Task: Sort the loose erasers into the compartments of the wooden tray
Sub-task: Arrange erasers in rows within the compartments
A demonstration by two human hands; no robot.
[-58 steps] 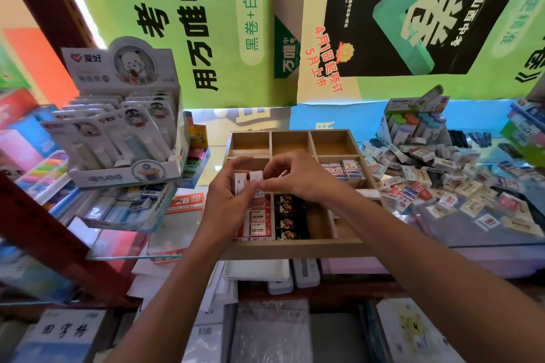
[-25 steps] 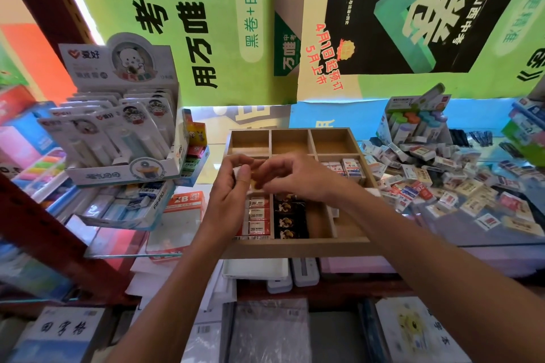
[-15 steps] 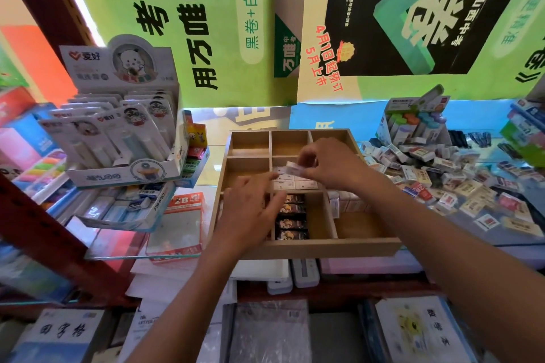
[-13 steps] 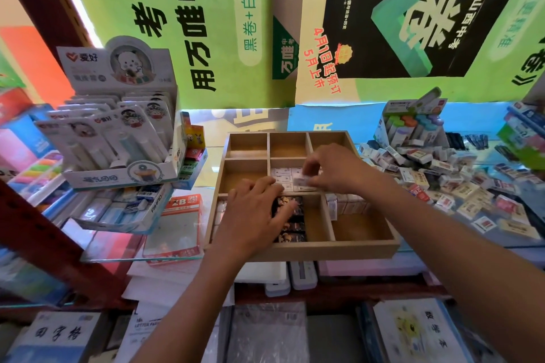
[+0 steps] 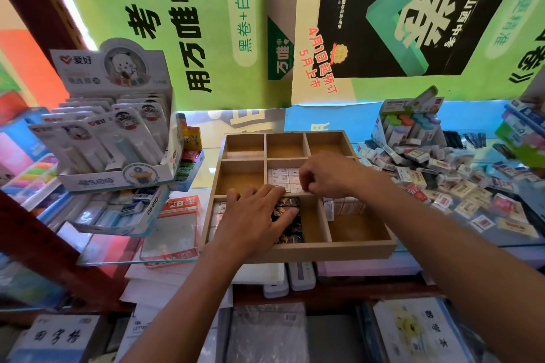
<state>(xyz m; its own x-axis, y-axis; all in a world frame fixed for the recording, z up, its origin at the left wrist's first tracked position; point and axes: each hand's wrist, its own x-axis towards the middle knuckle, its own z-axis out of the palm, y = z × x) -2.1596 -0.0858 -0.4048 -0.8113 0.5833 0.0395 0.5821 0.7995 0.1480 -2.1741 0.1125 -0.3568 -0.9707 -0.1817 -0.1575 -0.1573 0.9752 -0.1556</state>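
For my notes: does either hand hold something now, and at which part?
Left hand lies flat on the tray's erasers, holding nothing. Right hand curls over the white erasers; its grip is hidden.

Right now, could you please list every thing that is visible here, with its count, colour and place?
square wooden compartment tray: one, tan, centre of counter
white paper-sleeved erasers: several, white, tray's middle compartment
black patterned erasers: a few, black, tray's front row
heap of loose boxed erasers: many, mostly white and red, right of tray
white cardboard display box of carded pens: one, left of tray
green wall posters: two, behind
left hand: flat on front compartments
right hand: fingers curled at white erasers
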